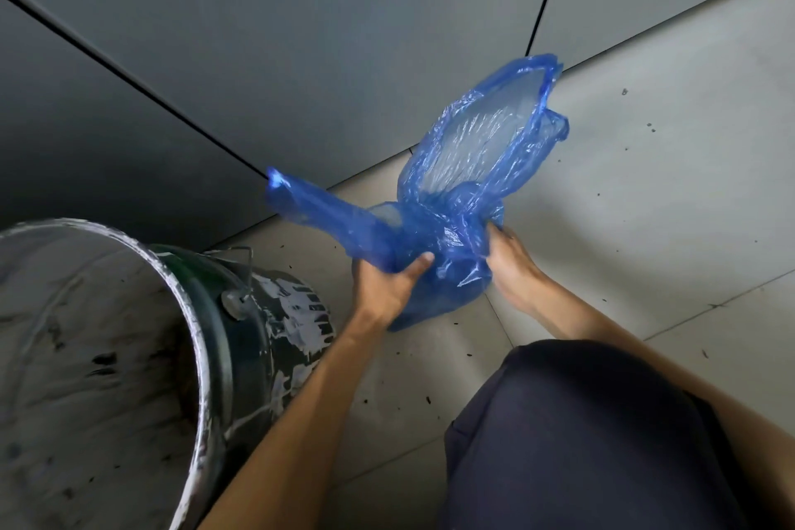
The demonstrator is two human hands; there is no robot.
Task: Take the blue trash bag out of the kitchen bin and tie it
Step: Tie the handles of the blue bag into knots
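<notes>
Blue bag (447, 228) hides left hand (385, 286) fingers; right hand (512, 265) probably gripping.

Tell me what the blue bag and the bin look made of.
Blue bag: thin glossy plastic film, crinkled and translucent. Bin: probably metal, dark green paint smeared white, wire handle on a round lug; plastic is possible.

The floor (645, 194) is pale grey tile with thin dark joints, strewn with small dark specks (624, 91). At the near left stands a paint-smeared bin (266, 336). Just right of it, the blue trash bag (447, 237) rests its bottom on the tiles.
</notes>
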